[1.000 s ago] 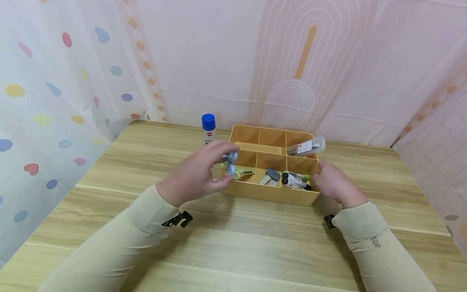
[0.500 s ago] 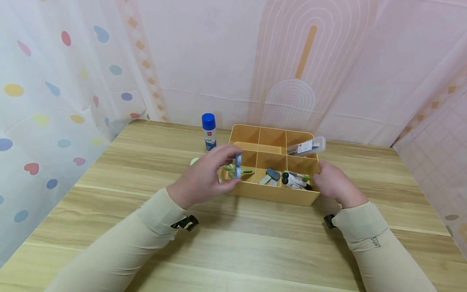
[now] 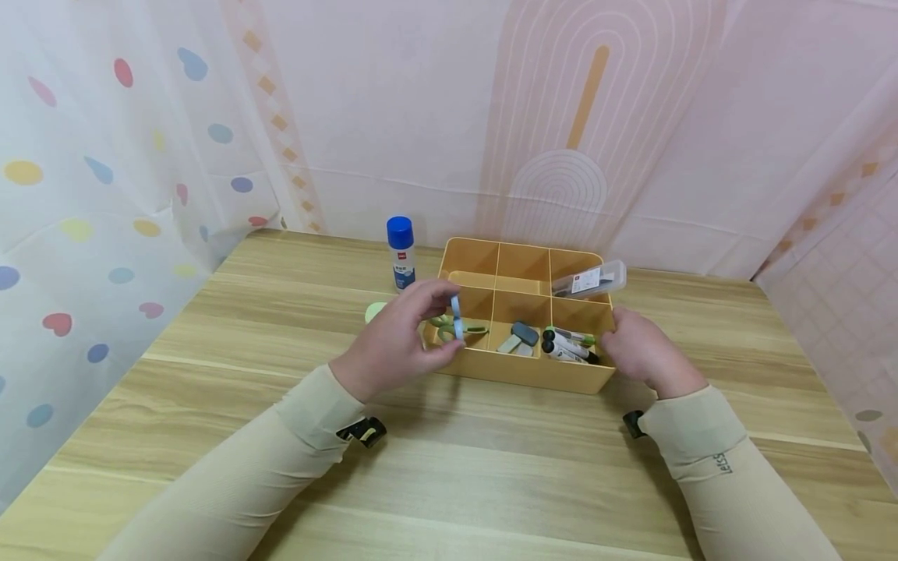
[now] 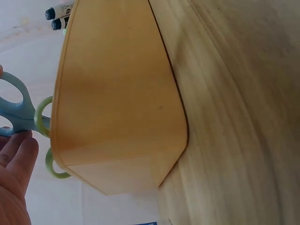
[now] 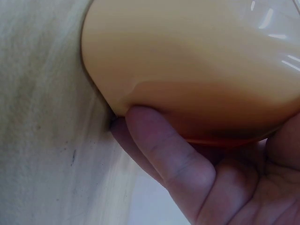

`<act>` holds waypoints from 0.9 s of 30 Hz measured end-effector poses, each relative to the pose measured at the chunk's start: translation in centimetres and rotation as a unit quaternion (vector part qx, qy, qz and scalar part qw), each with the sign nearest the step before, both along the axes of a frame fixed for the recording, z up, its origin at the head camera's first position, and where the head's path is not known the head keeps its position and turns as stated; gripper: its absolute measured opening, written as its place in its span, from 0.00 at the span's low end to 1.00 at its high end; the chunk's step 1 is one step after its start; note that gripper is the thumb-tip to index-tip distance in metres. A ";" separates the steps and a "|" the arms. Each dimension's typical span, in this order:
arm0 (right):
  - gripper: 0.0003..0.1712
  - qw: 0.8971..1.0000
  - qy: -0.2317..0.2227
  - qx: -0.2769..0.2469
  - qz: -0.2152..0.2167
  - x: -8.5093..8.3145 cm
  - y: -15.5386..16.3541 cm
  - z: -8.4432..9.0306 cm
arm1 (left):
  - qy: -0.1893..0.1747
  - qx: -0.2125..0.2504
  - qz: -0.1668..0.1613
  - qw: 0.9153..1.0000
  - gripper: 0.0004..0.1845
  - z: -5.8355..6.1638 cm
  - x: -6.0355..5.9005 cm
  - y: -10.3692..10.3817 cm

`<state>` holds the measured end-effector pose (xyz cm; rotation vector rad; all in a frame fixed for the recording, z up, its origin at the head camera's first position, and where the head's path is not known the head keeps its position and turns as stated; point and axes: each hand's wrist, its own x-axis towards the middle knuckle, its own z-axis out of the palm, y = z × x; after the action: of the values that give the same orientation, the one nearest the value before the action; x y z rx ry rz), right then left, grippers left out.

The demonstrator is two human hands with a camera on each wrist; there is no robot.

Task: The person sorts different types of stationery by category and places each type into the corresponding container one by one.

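A yellow divided organizer tray [image 3: 519,375] sits mid-table. My left hand [image 3: 447,323] pinches small blue-handled scissors [image 3: 457,315] over the tray's front-left compartment, where green-handled scissors [image 3: 468,332] lie. In the left wrist view the blue handle [image 4: 11,110] sits against the green loops [image 4: 44,112] above the tray wall [image 4: 117,108]. My right hand [image 3: 619,340] grips the tray's front-right corner. In the right wrist view a finger [image 5: 164,150] is curled under that corner [image 5: 187,61].
Grey erasers [image 3: 519,337] and markers [image 3: 568,347] fill the other front compartments. A clear case [image 3: 589,282] lies across the back-right one. A blue-capped glue bottle [image 3: 401,253] stands left of the tray. A pale green disc [image 3: 375,312] lies by my left hand.
My left hand has carried the blue scissors to the right and slightly down, over the front-left compartment. The green disc has come into view. The right hand has stayed put.
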<state>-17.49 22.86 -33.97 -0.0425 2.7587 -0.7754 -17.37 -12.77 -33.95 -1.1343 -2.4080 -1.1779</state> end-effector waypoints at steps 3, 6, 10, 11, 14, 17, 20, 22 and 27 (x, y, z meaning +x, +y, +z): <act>0.25 1.000 0.001 0.002 0.002 0.0 0.0 0.0 | -0.012 0.005 0.004 1.000 0.32 -0.3 -0.1 0.0; 0.25 1.000 0.001 -0.001 0.001 0.0 0.0 0.0 | -0.020 0.011 0.006 1.000 0.32 -0.7 -0.1 -0.1; 0.25 1.000 0.000 -0.004 0.000 0.0 0.0 0.0 | -0.017 0.016 0.005 1.000 0.31 -1.0 -0.3 -0.1; 0.25 1.000 0.000 -0.004 -0.001 0.0 0.0 0.0 | -0.013 0.013 0.006 1.000 0.30 -1.1 -0.4 -0.2; 0.26 1.000 -0.001 -0.002 -0.002 0.0 0.1 0.0 | 0.000 0.000 0.016 1.000 0.29 -1.1 -0.4 -0.2; 0.26 1.000 -0.004 -0.002 -0.003 -0.1 0.0 0.0 | 0.008 -0.018 0.026 0.999 0.28 -1.1 -0.4 -0.2; 0.26 1.000 -0.004 -0.003 -0.003 -0.1 0.0 0.0 | 0.020 -0.040 0.036 0.998 0.28 -1.1 -0.3 -0.2; 0.26 1.000 -0.004 -0.003 -0.003 -0.1 0.0 0.0 | 0.030 -0.054 0.043 0.997 0.28 -1.1 -0.3 -0.2; 0.26 1.000 -0.004 -0.002 -0.003 -0.1 0.0 0.0 | 0.045 -0.063 0.046 0.996 0.28 -1.3 -0.4 -0.3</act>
<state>-17.57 22.88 -34.01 -0.0316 2.7511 -0.7826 -17.77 -13.03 -35.22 -1.0733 -2.4672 -0.9386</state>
